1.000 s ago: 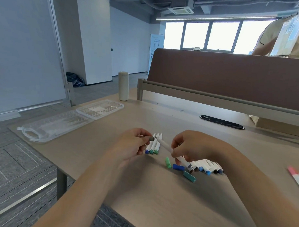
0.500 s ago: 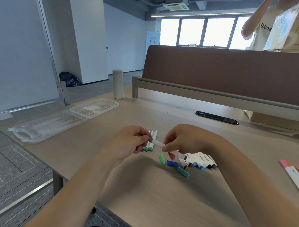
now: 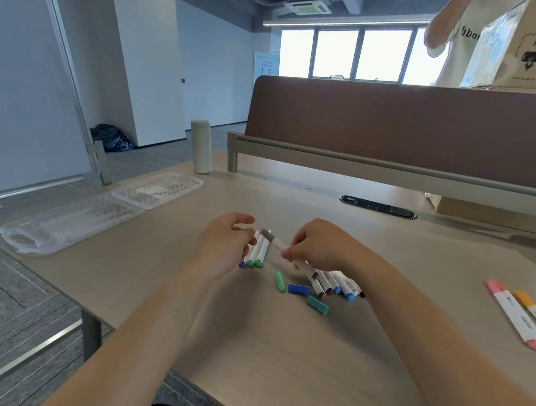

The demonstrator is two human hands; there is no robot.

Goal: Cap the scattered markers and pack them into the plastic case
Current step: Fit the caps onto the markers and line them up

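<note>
right hand [image 3: 317, 248] pinching a white marker [image 3: 277, 243] mid-barrel, grey cap [image 3: 267, 233] on the end just past the grip, left hand [image 3: 228, 247] loosely curled beside it, holding nothing

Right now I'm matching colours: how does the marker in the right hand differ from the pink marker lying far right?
The held marker is pinched by the right hand, slanted; the pink marker lies untouched on the table. The held marker's cap is grey; the pink marker's caps are pink. Both have white barrels.
</note>
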